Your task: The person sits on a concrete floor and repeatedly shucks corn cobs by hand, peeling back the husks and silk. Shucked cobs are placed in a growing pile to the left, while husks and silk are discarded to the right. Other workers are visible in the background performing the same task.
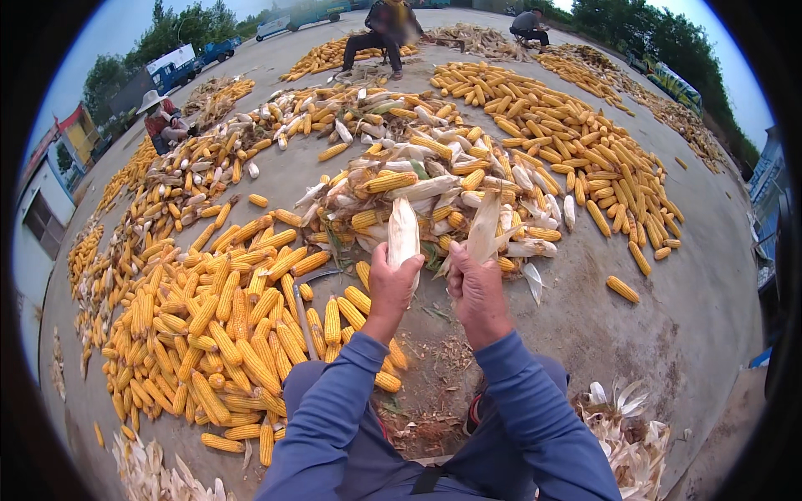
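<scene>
My left hand [393, 282] grips the lower part of an upright ear of corn [403, 233] still wrapped in pale inner husk. To its right, apart from that ear, my right hand [476, 288] pinches a piece of dry husk [485, 228]. Just beyond both hands lies a heap of ears [432, 181], partly in husk and partly bare. Bare yellow cobs [213, 332] are piled to the left of my legs. A sickle-like tool [303, 316] with a curved blade rests among them.
Loose husks [626, 444] lie at the lower right and more husks [156, 473] at the lower left. A long pile of bare cobs [564, 138] curves across the right. Seated people [382, 37] are farther off, one at the left by another heap. Small trucks [169, 69] stand behind.
</scene>
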Demonstrator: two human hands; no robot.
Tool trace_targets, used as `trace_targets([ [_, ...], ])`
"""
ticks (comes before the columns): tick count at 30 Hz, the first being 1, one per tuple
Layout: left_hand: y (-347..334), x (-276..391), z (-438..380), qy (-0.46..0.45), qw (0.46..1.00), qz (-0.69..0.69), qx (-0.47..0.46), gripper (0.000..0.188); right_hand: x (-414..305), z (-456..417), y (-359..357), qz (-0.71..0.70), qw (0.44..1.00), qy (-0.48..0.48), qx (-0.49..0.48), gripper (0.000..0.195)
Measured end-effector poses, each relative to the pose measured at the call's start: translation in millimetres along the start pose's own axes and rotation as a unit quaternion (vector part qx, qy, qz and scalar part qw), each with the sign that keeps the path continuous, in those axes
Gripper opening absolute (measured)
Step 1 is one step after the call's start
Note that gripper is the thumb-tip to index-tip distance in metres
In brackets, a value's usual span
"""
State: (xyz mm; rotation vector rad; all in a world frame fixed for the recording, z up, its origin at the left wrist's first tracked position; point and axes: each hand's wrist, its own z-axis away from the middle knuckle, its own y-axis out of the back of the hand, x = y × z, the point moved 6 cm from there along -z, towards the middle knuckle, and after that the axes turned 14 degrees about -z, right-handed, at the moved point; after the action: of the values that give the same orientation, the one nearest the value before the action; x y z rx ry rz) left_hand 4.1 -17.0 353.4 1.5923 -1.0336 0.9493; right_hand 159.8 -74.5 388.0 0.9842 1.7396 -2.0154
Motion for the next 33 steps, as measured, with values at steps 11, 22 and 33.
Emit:
trace_targets([
  [11,12.7,57.9,48.0,-0.222,0.971,-0.083,0.013,0.038,18.7,6.0,9.5,0.016,0.995,-0.101,-0.007,0.032],
  [22,35.4,54.5,50.9,-0.113,0.992,0.054,-0.033,0.024,30.8,4.5,1.9,-0.049,0.991,-0.09,-0.081,0.039],
  [33,7.7,29.3,55.7,0.177,0.877,0.353,-0.275,0.045,25.5,7.4,1.0,-0.018,0.987,-0.119,-0.107,0.042],
])
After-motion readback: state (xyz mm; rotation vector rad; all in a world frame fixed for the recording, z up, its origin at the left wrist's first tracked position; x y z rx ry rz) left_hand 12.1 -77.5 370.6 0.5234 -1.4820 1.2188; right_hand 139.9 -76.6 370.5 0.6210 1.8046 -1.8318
